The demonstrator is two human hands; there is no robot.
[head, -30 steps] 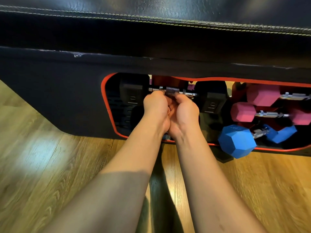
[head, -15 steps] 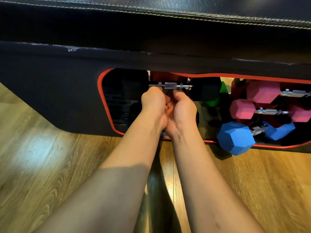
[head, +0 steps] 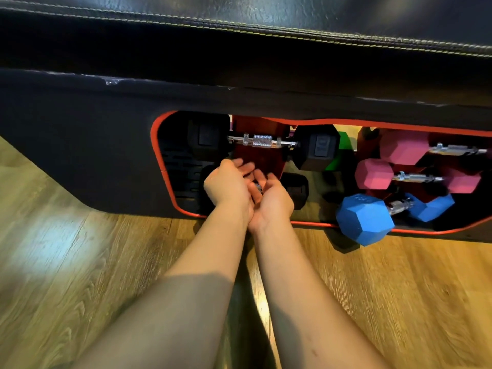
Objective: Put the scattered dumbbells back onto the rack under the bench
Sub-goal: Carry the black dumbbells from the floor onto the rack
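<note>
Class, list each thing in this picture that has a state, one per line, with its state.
Black dumbbell: racked, released.
Left hand: open, empty.
Right hand: open, empty.
Upper pink dumbbell: racked.
Lower pink dumbbell: racked.
Blue dumbbell: tilted, near head jutting out over the floor.

Two bare forearms and two bare hands, uncovered along every visible part. Left forearm (head: 186, 288) broad at the end farthest from the bench (head: 80, 142), tapering to a narrower wrist close to the bench; wide band of shadow across the far end, brighter light on the stretch nearer the bench. Right forearm (head: 306, 288) tapered the same way, with a small dark fleck on the surface far from the bench and fainter specks beside it. Left hand (head: 226, 185), right at the bench, showing rounded back and knuckles. Right hand (head: 271, 201), touching it, showing fleshy palm and heel. Fingers (head: 246, 166) short, with blunt tips.
</note>
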